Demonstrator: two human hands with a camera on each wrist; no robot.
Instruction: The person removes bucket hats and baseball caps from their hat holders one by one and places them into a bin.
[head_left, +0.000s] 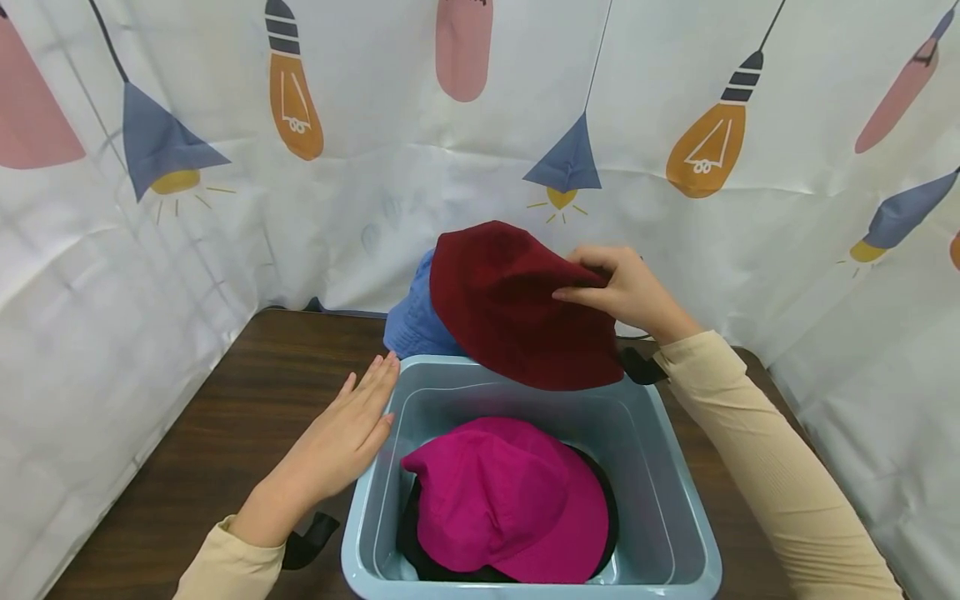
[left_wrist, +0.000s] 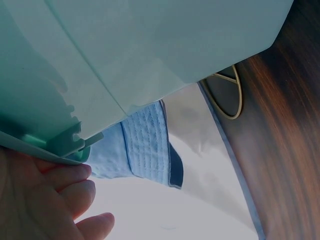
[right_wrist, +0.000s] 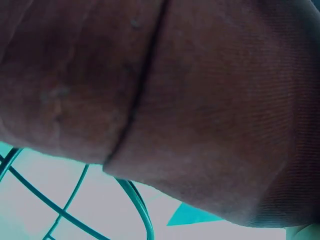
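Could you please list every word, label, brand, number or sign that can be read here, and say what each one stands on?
There are none: no readable text shows on the dark red hat, blue hat, magenta cap or light blue bin.
The backdrop carries printed pictures, such as bulbs and lamps; its faint marks are too pale to make out.

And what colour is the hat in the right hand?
The hat is dark red, clearest in head view.
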